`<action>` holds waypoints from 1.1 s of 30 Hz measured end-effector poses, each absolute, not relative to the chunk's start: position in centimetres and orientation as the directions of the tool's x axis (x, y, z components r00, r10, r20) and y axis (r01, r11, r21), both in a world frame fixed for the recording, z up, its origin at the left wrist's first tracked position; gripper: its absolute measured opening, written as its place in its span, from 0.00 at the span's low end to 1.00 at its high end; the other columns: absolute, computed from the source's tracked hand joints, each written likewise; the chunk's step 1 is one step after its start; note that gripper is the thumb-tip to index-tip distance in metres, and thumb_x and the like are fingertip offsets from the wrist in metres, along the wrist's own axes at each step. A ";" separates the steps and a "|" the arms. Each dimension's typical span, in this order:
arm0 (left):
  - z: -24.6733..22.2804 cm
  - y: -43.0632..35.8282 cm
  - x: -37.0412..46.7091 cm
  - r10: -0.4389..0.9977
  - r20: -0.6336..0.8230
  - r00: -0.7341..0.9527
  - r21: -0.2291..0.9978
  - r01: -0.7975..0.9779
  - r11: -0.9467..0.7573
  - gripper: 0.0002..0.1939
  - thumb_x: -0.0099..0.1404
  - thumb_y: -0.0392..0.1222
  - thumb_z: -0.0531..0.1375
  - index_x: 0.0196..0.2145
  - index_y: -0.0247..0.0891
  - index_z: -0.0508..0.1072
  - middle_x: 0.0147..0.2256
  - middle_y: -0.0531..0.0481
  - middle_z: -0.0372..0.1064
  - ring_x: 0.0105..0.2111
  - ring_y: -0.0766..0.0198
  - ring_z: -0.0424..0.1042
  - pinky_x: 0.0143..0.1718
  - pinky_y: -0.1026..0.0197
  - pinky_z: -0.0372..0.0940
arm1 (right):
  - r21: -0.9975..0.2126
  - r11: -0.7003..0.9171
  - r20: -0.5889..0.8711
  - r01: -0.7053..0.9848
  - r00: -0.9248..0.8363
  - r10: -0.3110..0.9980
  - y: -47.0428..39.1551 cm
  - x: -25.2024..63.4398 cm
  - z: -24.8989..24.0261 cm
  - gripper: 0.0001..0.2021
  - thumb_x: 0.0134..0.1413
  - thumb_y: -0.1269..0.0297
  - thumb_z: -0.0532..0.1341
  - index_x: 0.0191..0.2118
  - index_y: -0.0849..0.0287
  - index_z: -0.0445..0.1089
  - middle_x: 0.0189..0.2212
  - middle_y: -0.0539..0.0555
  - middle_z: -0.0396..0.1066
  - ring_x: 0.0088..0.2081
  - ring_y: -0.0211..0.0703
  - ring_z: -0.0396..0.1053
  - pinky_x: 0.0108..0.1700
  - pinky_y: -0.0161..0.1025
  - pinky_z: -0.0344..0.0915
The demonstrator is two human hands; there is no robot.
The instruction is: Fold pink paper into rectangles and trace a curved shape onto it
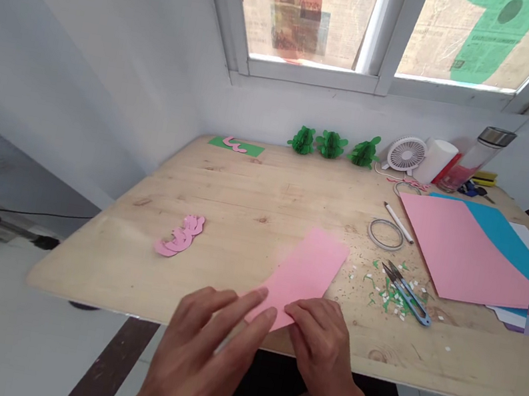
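Observation:
A pink paper strip (306, 266) lies slanted near the table's front edge. My left hand (214, 345) rests its fingertips on the strip's near left edge, with the fingers apart. At the near right edge, my right hand (321, 343) pinches the paper between thumb and fingers. To the left sits a small pile of wavy pink cutouts (181, 236). Blue-handled snips (408, 295) lie to the right on green and white paper scraps (392, 300).
Large pink paper (458, 251) and blue paper (506, 238) are stacked at the right. A tape roll (385, 234) and pen (398, 222) lie beside them. Green paper figures (331, 145), a small fan (406, 155) and a bottle (476, 159) stand at the back.

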State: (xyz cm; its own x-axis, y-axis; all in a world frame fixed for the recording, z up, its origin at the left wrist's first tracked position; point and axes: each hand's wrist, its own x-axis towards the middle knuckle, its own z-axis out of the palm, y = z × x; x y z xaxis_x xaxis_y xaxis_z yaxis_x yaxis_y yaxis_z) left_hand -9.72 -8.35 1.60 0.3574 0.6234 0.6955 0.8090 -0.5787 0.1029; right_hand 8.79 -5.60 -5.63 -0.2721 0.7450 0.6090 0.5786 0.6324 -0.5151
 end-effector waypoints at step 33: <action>-5.0 -4.6 -7.6 0.986 -0.073 -0.152 0.856 0.498 0.140 0.15 0.63 0.51 0.53 0.26 0.39 0.68 0.23 0.55 0.65 0.24 0.66 0.62 0.27 0.65 0.56 | -0.923 -0.332 -0.339 -0.194 0.006 0.941 -8.0 12.3 -4.9 0.24 0.53 0.57 0.64 0.56 0.53 0.66 0.57 0.56 0.65 0.59 0.49 0.60 0.61 0.50 0.55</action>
State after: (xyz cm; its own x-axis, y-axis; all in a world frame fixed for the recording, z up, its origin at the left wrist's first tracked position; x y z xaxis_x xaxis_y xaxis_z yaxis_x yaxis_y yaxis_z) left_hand -7.58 -4.60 -5.02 -0.1523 0.9857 -0.0726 0.4977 0.1399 0.8560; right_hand 12.25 -7.97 -4.90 0.0055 0.9406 -0.3394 -0.1936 -0.3320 -0.9232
